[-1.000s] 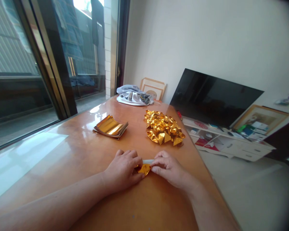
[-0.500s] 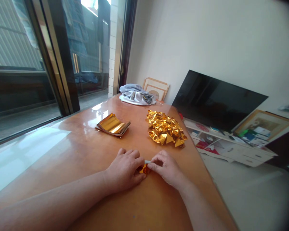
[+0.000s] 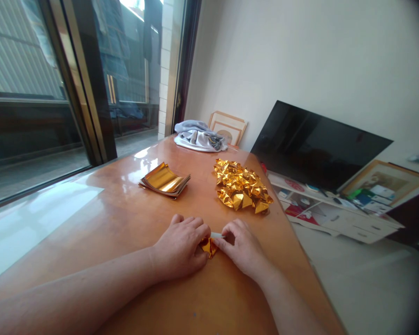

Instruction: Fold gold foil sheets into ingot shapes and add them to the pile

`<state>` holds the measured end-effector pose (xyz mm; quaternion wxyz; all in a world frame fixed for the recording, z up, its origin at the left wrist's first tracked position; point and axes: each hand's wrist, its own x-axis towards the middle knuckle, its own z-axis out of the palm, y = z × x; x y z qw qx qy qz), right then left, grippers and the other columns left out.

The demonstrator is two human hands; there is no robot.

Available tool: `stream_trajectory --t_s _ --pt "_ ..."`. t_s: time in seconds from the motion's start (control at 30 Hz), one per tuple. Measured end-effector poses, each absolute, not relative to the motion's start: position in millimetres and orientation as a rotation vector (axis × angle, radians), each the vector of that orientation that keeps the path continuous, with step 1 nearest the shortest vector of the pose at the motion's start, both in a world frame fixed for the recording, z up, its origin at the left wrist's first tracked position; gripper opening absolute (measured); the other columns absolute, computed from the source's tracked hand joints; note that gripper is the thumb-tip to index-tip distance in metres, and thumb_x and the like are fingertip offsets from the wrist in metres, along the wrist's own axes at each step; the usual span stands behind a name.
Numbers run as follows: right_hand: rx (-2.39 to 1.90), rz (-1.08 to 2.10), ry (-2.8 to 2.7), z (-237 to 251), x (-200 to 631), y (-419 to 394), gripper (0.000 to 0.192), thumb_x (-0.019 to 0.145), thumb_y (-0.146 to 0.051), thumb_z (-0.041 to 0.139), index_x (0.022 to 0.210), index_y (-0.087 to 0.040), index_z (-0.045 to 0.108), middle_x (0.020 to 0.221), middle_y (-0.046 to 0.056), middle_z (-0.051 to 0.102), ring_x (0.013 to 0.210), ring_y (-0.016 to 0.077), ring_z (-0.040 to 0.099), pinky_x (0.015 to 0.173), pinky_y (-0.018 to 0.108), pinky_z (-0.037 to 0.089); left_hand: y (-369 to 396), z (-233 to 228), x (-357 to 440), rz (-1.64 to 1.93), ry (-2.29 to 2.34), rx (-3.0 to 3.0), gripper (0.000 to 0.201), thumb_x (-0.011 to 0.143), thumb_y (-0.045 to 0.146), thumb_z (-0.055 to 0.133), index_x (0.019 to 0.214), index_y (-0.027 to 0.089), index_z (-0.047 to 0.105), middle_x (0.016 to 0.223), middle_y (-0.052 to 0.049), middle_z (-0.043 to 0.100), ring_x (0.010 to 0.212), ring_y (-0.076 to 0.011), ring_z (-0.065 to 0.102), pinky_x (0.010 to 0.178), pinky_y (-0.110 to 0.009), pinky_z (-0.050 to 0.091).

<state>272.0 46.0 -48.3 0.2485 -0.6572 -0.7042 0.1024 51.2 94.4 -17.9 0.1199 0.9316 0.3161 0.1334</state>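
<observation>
Glossy orange-brown desk (image 3: 132,218) beside a sliding glass door (image 3: 38,93) that fills the upper left of the frame. Left of centre on the desk: a stack of flat gold foil sheets (image 3: 165,179), edges slightly curled. Lower centre: the left hand (image 3: 180,247), palm down, fingers curled and pressing the desk, its fingertips touching a small folded gold foil piece (image 3: 209,245). That piece lies on the desk directly between the two hands, with a thin white edge showing at its top. Just right of it: the right hand (image 3: 240,246), fingers bent and narrowed to a pinch on the same foil piece; both hands thus hold it at opposite sides. Above the hands, centre of the frame: a heap of folded gold foil shapes (image 3: 242,185), well apart from the hands and near the desk's right edge. Far end of the desk: a bundle of grey cloth (image 3: 199,136) just in front of a leaning picture frame (image 3: 230,128). Right of the frame: a dark television screen (image 3: 317,146) standing on a low white cabinet (image 3: 335,214).
</observation>
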Motion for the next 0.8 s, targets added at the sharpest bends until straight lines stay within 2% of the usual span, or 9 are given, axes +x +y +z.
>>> stream_trajectory --t_s 0.3,0.47,0.8 --pt "-1.725 0.364 -1.904 -49.7 276.2 44.0 0.016 0.090 -0.037 0.070 0.080 -0.026 0.065 0.091 0.002 0.060 0.091 0.0208 0.057 0.079 0.033 0.046 95.5 -19.3 49.0 0.383 0.876 2.751 0.011 0.084 0.034 0.061 0.088 0.024 0.063 0.093 -0.003 0.061 0.089 -0.0218 0.059 0.078 -0.037 0.035" --pt "-1.666 0.455 -1.887 -50.8 279.1 44.1 0.013 0.092 -0.032 0.066 0.081 -0.025 0.068 0.091 0.002 0.060 0.090 0.0201 0.057 0.080 0.033 0.046 95.8 -20.8 49.1 0.395 0.891 2.737 0.017 0.089 0.041 0.059 0.090 0.025 0.065 0.093 -0.003 0.061 0.089 -0.0218 0.059 0.079 -0.038 0.035" --pt "-1.703 0.414 -1.855 -55.2 279.7 46.2 0.020 0.089 -0.034 0.069 0.073 -0.024 0.062 0.087 0.001 0.060 0.087 0.0193 0.057 0.079 0.033 0.046 93.5 -22.4 50.7 0.392 0.928 2.743 0.018 0.087 0.042 0.060 0.091 0.025 0.066 0.094 -0.004 0.061 0.089 -0.0229 0.058 0.079 -0.039 0.035"
